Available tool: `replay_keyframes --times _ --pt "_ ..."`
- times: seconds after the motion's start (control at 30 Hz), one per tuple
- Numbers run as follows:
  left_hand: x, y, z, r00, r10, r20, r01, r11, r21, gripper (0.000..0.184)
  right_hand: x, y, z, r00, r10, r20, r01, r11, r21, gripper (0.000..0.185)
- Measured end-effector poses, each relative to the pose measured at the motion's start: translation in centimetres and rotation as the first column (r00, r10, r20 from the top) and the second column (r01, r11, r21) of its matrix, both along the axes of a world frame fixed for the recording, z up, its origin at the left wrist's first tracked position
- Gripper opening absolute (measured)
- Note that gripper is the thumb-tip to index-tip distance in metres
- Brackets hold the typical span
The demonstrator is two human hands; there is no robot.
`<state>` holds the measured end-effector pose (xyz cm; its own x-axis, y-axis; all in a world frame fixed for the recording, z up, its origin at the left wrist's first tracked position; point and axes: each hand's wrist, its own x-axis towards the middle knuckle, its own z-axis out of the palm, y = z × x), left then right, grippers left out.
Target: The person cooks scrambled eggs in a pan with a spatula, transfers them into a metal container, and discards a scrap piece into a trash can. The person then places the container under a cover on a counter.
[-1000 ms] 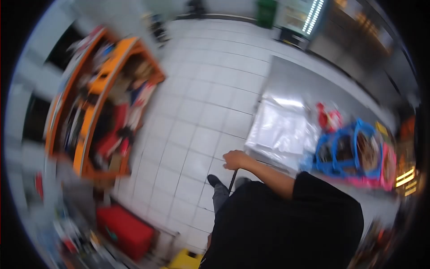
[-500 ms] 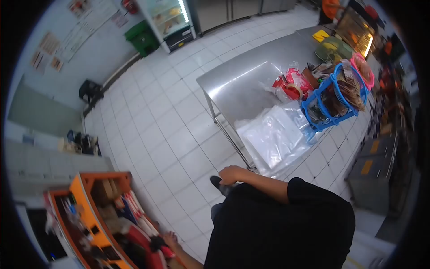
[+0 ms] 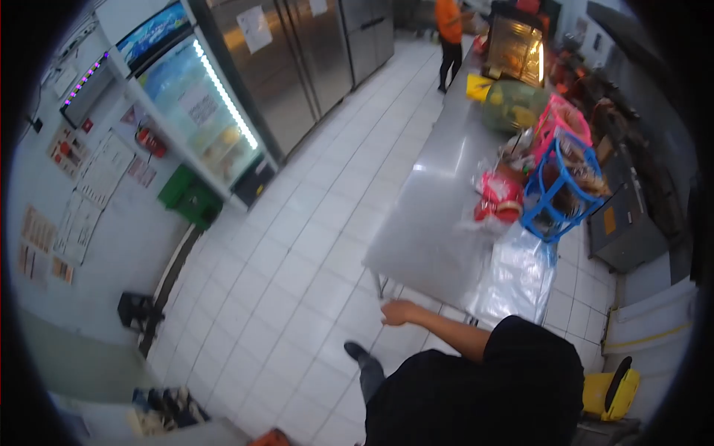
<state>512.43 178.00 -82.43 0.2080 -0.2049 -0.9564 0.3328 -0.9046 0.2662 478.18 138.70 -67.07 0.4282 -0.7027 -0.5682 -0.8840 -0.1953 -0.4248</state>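
Observation:
My right hand [image 3: 398,312] hangs over the tiled floor beside the near end of the steel table [image 3: 435,215]. Its fingers look loosely curled, with nothing visible in them, though the view is small and soft. Nearest on the tabletop is a stack of clear plastic bags [image 3: 515,279]. Beyond the bags stand a blue plastic basket [image 3: 563,186] with brown contents and some red-and-white packaging [image 3: 500,195]. My left hand is out of view.
A lit display fridge [image 3: 197,104], tall steel fridges [image 3: 260,59] and a green bin [image 3: 190,197] line the far left. A person in orange [image 3: 449,33] stands near a lit food warmer [image 3: 515,48]. A pink basket [image 3: 561,123] and yellow object [image 3: 613,390] are at right.
My view has swung away from the orange shelf, which has almost left the frame at the bottom. My left hand, earlier at that shelf, is now out of view. One foot shows more clearly.

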Motion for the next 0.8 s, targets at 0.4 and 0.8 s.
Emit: replay_keyframes --times 0.4,0.8 --pt "21.2 -55.9 2.1 0.888 -0.249 0.387 0.411 0.807 -0.423 0.028 7.9 -17.0 0.4 0.942 -0.330 0.059 0.321 0.938 0.128 0.053" --pt "17.3 -85.1 -1.4 0.784 -0.619 0.042 0.613 0.762 -0.210 0.032 3.9 -53.6 10.7 0.746 -0.578 0.331 0.627 0.778 -0.053 0.045"
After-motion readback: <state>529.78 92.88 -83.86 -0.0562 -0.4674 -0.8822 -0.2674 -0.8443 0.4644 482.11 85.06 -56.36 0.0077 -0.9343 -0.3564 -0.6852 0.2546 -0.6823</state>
